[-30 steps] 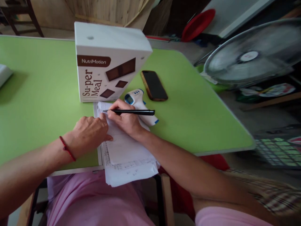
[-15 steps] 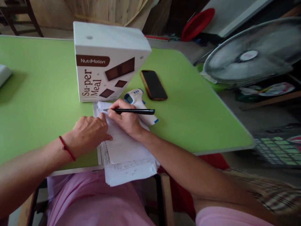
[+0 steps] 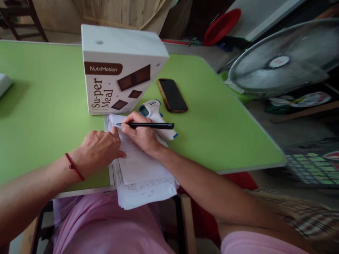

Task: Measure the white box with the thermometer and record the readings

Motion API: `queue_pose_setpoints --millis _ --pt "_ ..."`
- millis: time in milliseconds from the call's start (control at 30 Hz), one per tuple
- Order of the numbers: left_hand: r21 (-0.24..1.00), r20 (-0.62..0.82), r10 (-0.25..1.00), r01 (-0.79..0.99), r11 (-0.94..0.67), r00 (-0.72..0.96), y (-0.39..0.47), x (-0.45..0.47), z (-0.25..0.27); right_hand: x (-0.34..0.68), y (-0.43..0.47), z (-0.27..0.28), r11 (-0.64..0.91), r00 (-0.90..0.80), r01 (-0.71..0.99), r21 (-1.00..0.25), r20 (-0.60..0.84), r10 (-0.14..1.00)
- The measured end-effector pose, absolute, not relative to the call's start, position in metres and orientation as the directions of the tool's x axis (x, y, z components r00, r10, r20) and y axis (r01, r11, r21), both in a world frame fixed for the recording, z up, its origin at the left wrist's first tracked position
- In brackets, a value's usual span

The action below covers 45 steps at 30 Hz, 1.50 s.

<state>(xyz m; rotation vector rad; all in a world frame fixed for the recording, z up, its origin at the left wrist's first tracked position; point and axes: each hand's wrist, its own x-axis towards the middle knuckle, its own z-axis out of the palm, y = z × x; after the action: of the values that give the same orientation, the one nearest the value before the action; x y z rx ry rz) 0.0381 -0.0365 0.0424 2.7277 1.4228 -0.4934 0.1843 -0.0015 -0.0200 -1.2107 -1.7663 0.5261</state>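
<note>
Pen (image 3: 159, 125) black. Paper (image 3: 145, 169) white, dark handwriting. Table (image 3: 212, 141) plain green. From paper: white box (image 3: 124, 44), brown blocks and lettering, twelve o'clock; phone (image 3: 173, 96), black screen, brown-edged, one o'clock; bracelet (image 3: 73, 166), solid red, nine o'clock.

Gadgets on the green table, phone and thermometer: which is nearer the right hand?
The white, blue-trimmed thermometer: it lies right beside the right hand, crossed in view by the pen. The dark-screened phone lies farther off, uncovered.
</note>
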Motion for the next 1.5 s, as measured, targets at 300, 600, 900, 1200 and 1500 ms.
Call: queue_pose_setpoints --millis 300,600,900,1200,1500 --pt "-0.109 -0.306 0.792 0.807 -0.580 0.527 -0.0359 0.0390 0.0416 0.1842 -0.0010 -0.0193 0.412 -0.106 0.521 -0.748 0.423 0.900" --pt "-0.116 -0.299 0.792 0.804 -0.584 0.532 -0.0362 0.0381 0.0417 0.1855 -0.0018 -0.0190 0.454 -0.138 0.528 -0.717 0.456 0.879" --pt "-0.090 -0.312 0.784 0.805 -0.587 0.537 -0.0350 0.0370 0.0426 0.1909 -0.0003 -0.0210 0.423 -0.049 0.555 -0.716 0.480 0.876" --pt "-0.080 -0.349 0.784 0.817 -0.571 0.514 -0.0337 0.0384 0.0446 0.1897 -0.0009 -0.0197 0.380 -0.060 0.575 -0.724 0.426 0.903" --pt "-0.076 -0.344 0.781 0.813 -0.577 0.521 -0.0334 0.0355 0.0427 0.1901 -0.0016 -0.0181 0.381 -0.078 0.593 -0.709 0.420 0.904"
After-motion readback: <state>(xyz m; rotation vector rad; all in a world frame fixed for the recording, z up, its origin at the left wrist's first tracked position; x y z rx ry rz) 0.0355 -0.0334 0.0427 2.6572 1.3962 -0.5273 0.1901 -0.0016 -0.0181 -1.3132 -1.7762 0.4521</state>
